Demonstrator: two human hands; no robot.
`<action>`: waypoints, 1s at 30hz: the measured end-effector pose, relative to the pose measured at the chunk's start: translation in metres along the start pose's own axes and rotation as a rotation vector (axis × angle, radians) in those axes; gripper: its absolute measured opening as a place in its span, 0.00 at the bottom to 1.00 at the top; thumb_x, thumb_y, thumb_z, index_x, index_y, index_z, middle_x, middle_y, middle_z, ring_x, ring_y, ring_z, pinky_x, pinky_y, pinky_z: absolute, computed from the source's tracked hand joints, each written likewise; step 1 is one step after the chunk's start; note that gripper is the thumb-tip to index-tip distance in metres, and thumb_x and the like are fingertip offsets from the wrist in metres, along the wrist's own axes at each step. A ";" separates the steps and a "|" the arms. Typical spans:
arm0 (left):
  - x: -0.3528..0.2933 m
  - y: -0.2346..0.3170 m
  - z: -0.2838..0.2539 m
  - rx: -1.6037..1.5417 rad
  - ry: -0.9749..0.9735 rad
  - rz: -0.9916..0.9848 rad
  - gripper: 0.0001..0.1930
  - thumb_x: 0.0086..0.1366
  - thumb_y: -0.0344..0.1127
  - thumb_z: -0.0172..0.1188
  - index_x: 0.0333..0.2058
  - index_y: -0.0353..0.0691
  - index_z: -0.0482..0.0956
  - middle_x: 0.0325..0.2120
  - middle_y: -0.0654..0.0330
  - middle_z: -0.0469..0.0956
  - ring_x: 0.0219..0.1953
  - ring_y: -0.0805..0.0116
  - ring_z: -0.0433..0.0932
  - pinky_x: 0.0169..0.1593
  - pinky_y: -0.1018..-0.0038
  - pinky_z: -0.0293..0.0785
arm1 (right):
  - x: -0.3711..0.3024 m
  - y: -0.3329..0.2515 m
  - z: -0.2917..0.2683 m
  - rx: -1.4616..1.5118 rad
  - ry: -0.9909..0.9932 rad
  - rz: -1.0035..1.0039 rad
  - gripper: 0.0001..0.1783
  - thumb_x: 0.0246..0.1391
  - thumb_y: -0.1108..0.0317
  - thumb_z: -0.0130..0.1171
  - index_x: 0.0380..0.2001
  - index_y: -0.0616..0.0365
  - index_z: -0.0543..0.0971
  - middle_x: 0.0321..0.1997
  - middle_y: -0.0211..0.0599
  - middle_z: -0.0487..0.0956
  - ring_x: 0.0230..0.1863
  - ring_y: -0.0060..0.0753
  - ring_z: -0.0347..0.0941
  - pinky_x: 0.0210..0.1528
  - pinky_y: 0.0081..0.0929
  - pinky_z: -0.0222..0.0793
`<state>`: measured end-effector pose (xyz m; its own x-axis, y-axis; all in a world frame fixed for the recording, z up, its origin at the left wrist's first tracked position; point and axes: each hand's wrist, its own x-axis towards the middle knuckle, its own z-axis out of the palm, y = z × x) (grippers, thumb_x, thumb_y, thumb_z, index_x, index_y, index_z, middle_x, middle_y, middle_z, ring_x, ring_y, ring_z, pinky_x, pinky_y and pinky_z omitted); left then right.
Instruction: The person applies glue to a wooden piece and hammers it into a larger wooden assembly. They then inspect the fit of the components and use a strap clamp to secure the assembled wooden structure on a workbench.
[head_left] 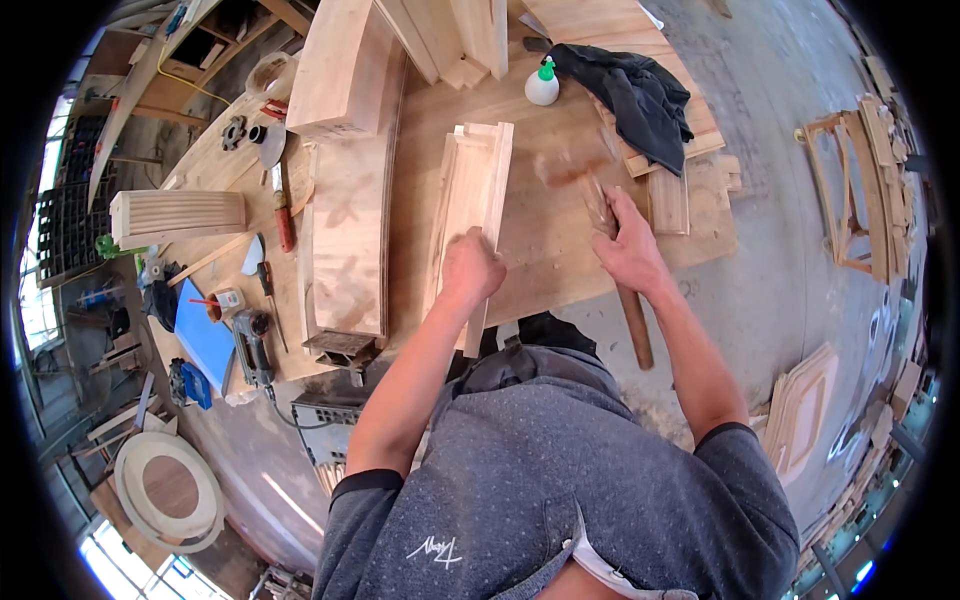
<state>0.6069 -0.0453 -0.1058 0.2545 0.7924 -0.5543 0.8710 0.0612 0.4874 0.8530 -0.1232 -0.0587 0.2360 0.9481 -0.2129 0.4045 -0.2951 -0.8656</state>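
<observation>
Tabletop [550, 275]: pale wood
Over left: red-handled scraper [284, 228], screwdriver [265, 281], blue sheet [200, 328]
Middle: long wooden beam [350, 235], channelled wooden piece [475, 190] overhanging the near edge
Far side: white, green-topped spray bottle [542, 88]

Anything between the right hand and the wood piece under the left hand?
Head view: bare tabletop between right hand and wood piece, except the held hammer's blurred head farther up.

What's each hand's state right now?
Left hand: closed, holding the wooden piece.
Right hand: closed, holding the hammer by its handle; head blurred.
</observation>
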 end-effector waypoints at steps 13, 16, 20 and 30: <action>-0.004 -0.024 -0.002 0.044 -0.160 0.037 0.46 0.56 0.39 0.57 0.70 0.23 0.53 0.63 0.20 0.61 0.58 0.33 0.76 0.64 0.53 0.71 | 0.004 -0.020 0.052 -0.206 -0.105 -0.095 0.32 0.61 0.66 0.60 0.67 0.57 0.66 0.34 0.59 0.82 0.35 0.68 0.79 0.39 0.52 0.75; 0.001 -0.025 0.003 0.048 -0.173 -0.012 0.44 0.56 0.39 0.59 0.69 0.24 0.55 0.65 0.22 0.60 0.61 0.34 0.73 0.64 0.55 0.71 | -0.010 -0.054 0.041 -0.129 0.019 -0.146 0.30 0.62 0.65 0.58 0.66 0.56 0.68 0.34 0.59 0.83 0.36 0.69 0.79 0.41 0.53 0.75; 0.001 -0.026 0.003 0.039 -0.154 0.086 0.41 0.56 0.39 0.59 0.66 0.22 0.60 0.67 0.25 0.58 0.66 0.37 0.68 0.64 0.58 0.72 | -0.004 -0.006 0.058 -0.241 0.027 -0.450 0.32 0.61 0.66 0.58 0.67 0.54 0.65 0.33 0.59 0.82 0.36 0.68 0.79 0.42 0.52 0.75; 0.004 -0.029 0.004 0.003 -0.157 0.012 0.43 0.55 0.37 0.57 0.68 0.20 0.56 0.65 0.20 0.58 0.64 0.36 0.71 0.65 0.57 0.72 | -0.019 -0.036 0.046 -0.177 -0.073 -0.049 0.35 0.59 0.68 0.60 0.69 0.53 0.64 0.30 0.58 0.81 0.33 0.65 0.80 0.39 0.48 0.75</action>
<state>0.5848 -0.0460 -0.1249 0.3271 0.6882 -0.6476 0.8687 0.0507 0.4927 0.7930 -0.1251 -0.0441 0.1505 0.9659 -0.2106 0.5647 -0.2588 -0.7836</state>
